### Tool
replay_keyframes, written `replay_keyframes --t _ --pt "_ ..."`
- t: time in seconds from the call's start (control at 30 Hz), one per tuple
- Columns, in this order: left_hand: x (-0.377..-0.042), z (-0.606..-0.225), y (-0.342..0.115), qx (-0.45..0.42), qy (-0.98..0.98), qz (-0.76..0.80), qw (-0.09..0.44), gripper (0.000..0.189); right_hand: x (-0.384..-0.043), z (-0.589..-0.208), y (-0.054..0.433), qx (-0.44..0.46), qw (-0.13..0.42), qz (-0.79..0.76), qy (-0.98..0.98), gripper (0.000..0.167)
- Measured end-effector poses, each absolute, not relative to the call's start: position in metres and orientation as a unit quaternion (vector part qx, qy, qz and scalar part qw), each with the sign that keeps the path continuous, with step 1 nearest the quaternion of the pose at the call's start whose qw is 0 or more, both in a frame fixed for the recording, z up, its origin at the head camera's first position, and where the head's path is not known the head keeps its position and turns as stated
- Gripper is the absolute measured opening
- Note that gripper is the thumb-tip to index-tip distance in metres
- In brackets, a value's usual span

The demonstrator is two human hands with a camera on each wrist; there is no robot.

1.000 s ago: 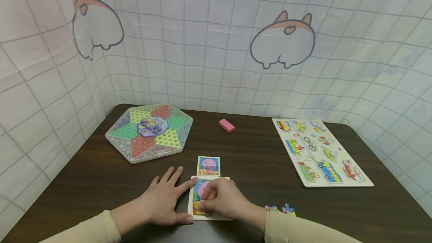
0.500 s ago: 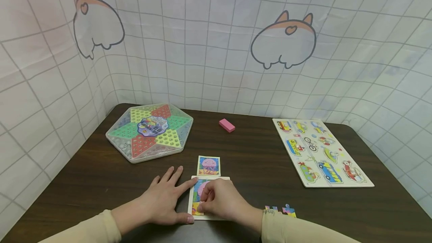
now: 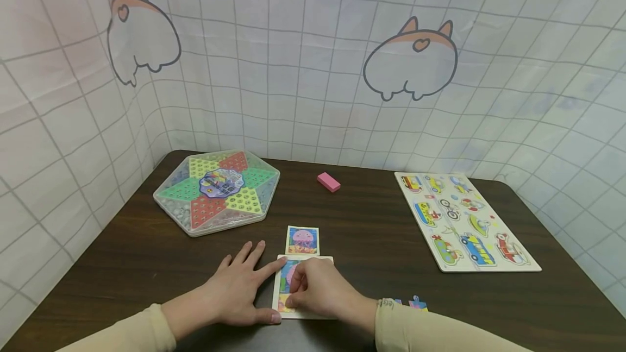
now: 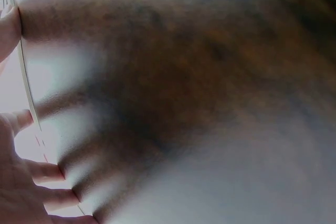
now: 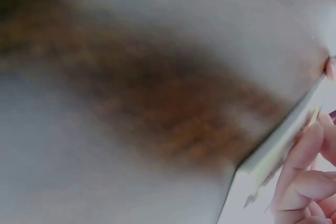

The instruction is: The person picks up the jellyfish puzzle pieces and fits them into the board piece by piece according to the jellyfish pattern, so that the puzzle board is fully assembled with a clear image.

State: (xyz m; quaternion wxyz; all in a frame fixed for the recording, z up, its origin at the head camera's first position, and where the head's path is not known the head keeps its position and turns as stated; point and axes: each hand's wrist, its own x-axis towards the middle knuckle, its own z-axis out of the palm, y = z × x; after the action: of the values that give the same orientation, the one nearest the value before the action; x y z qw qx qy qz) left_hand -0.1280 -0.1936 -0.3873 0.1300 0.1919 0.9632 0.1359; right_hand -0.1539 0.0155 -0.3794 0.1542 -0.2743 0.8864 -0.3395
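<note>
Hands (image 3: 274, 292) on puzzle tray (image 3: 281, 292) (no legible txt).

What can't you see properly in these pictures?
- Head view: the right hand covers most of the puzzle tray, so the piece under its fingers is hidden.
- Head view: the loose puzzle pieces are partly behind the right sleeve.
- Head view: the vehicle puzzle board pictures are too small for detail.
- Both wrist views: the table is blurred.
</note>
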Motion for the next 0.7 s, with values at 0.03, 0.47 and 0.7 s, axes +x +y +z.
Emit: replay_keyframes --t 0.03,0.47,0.7 --pt "-0.128 -0.387 -0.194 0.192 0.963 0.136 0.131 0.099 -0.155 -0.379 0.015 -0.272 0.154 -0.338 0.888 0.021" --pt "-0.127 -0.387 -0.193 0.195 0.964 0.132 0.125 0.098 -0.164 -0.371 0.007 -0.236 0.196 -0.303 0.902 0.030" --pt "-0.128 -0.388 -0.194 0.198 0.963 0.131 0.125 0.098 -0.173 -0.369 0.004 -0.211 0.251 -0.297 0.897 0.031"
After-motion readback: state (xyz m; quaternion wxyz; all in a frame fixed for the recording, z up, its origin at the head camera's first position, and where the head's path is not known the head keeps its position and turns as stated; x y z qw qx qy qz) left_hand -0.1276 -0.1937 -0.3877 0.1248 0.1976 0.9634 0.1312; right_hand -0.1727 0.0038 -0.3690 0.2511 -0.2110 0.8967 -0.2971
